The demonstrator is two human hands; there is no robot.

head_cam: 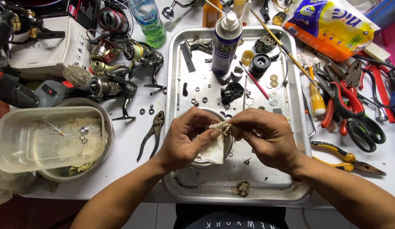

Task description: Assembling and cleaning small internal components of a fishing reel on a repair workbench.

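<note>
**Both hands pinch a small part in a cloth over the tray**

The left hand [184, 138] and right hand [265, 135] meet above the metal tray [290, 106], near its front half. Each grip is narrow, fingers closed on a white cloth [214, 150] wrapped about a small dirty part [225, 127]; what the part is cannot be told. Under the hands, on the tray, sits a round tin [206, 112]. A spray can [225, 42] stands at the tray's back. Black pliers [153, 133] lie on the tabletop [129, 144] just left of the tray.
</note>
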